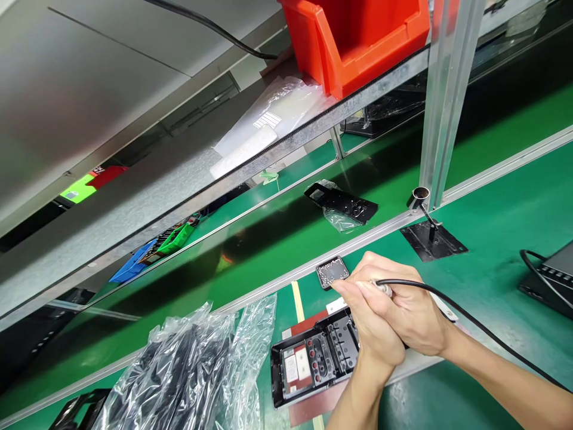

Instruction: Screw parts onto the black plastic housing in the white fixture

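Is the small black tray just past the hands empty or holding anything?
Holding something: small shiny pieces lie scattered over the small black tray, its dark floor showing between them. They're too small to identify.

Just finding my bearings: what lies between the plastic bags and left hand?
The head view shows an open black housing, reddish sheet and yellow tape between the plastic bags and left hand.

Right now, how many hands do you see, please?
2: the left hand, partly hiding the black casing, and the right hand, against the left. No other hand shows.
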The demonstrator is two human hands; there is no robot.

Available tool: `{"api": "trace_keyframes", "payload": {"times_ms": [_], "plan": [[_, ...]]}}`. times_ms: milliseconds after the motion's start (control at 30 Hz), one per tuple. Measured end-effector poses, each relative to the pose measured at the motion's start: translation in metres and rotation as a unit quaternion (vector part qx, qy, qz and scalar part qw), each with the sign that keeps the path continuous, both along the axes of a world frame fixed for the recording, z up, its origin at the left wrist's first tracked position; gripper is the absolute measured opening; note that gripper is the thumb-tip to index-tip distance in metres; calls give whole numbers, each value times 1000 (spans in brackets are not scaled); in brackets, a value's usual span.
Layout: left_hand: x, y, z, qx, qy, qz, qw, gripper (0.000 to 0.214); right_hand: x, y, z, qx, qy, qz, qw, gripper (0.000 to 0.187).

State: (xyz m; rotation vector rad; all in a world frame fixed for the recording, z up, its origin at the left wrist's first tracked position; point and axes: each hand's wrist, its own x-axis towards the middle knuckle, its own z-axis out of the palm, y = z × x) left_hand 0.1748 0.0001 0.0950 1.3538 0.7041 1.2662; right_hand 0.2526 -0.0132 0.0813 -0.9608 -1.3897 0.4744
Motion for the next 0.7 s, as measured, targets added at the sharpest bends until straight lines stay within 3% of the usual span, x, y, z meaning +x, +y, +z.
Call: {"api": "trace_keyframes", "payload": {"times_ms": [167, 433, 567, 700], "plan": [[1, 2, 5, 12, 6, -61, 998, 70, 0, 0, 0, 3, 6, 0, 1000, 27], [1, 1, 4, 9, 11, -33, 999, 68, 0, 0, -2, 4, 12, 2, 1000, 24], [2, 2, 4, 16, 11, -56, 998, 66, 1, -1, -3, 3, 8, -4, 1000, 23], [3, 1, -2, 10, -7, 0, 1000, 65, 1, 0, -3, 6, 8, -6, 1000, 23]]}}
